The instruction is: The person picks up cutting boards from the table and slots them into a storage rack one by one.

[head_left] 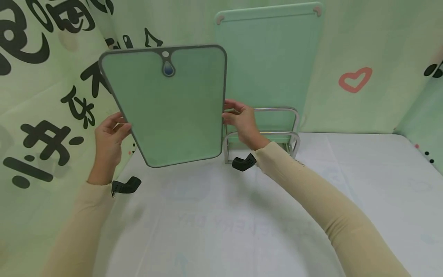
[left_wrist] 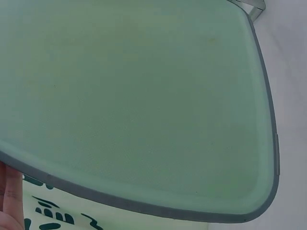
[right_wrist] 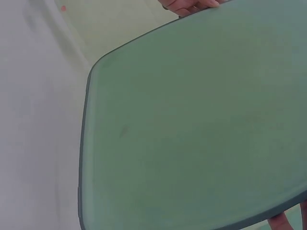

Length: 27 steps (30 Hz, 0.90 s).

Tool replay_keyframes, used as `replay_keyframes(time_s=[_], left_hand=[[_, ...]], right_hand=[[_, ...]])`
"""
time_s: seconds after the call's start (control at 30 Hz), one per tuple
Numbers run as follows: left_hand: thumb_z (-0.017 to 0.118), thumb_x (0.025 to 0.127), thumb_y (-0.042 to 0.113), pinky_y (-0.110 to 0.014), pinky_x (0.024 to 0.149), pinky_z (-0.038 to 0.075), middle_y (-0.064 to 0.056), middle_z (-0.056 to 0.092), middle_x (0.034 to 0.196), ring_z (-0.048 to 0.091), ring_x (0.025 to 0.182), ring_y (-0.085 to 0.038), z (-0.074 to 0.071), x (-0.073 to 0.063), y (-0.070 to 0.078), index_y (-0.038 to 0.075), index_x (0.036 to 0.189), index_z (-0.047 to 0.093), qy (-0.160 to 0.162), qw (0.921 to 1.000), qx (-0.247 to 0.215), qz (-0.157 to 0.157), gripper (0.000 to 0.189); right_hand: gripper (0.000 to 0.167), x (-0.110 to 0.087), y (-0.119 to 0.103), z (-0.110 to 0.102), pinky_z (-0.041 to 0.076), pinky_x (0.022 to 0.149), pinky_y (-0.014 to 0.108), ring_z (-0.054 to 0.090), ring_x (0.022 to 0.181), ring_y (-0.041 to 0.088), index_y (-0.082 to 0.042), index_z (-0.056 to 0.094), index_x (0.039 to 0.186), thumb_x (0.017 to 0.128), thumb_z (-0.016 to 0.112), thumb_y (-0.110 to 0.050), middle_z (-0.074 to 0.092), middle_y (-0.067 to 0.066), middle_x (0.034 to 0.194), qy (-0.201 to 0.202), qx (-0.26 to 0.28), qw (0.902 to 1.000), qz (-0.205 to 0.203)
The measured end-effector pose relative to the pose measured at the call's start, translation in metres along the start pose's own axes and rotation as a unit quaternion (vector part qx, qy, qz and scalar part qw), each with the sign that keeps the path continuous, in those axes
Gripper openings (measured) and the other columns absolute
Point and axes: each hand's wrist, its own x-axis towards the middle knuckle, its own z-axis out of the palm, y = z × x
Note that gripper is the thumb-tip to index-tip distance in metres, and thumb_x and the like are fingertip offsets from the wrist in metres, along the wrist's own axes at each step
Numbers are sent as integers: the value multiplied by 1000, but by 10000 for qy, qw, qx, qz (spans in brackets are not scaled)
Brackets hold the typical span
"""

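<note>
Both hands hold up a green cutting board (head_left: 173, 115) with a dark grey rim and a teardrop-shaped piece at its top edge. It hangs in the air above the table, its face toward me. At its left edge, the left hand (head_left: 111, 144) pinches the rim between thumb and fingers. The right hand (head_left: 245, 122) grips the opposite edge the same way, just in front of a metal rack (head_left: 295, 134). In the left wrist view the board's face (left_wrist: 144, 105) fills most of the picture; only part of the left hand (left_wrist: 10, 196) shows.
A second, paler green board (head_left: 270, 69) stands upright in the rack, behind and right of the held one. White cloth covers the table (head_left: 207, 223). Behind it hangs a pale green curtain (head_left: 328, 104) with black lettering and a red heart (head_left: 355, 80).
</note>
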Motion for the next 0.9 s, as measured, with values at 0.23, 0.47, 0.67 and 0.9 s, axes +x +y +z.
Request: replay_keyframes(time_s=[0.23,0.47,0.67,0.9], left_hand=[[61,82,-13,-20,67,56,-2,61,77,61,72,-11,6,5,-4,8,93,72,-54,9998,161,69,26],[61,83,-11,-19,69,56,-1,62,79,62,72,-10,12,10,-8,9,95,72,-178,9996,231,59,26],[61,83,-10,-19,69,56,-1,63,79,61,72,-10,17,14,-12,9,98,72,-297,9992,247,46,27],[61,84,-8,-19,71,55,-1,61,82,61,75,-10,22,19,-12,11,100,72,-311,9990,311,-40,26]], right_hand=[[40,3,-1,-6,54,70,20,60,82,9,0,57,126,87,59,7,59,-6,92,69,-50,10000,-28],[41,9,0,-11,55,69,23,60,80,10,1,57,125,85,60,10,61,-5,91,202,300,9993,-51],[41,11,-1,-16,55,68,23,60,81,12,0,59,124,84,59,12,61,-3,92,356,330,9988,-4],[40,11,-5,-20,55,66,22,60,79,11,1,58,123,84,59,13,61,-3,90,333,426,9985,-51]])
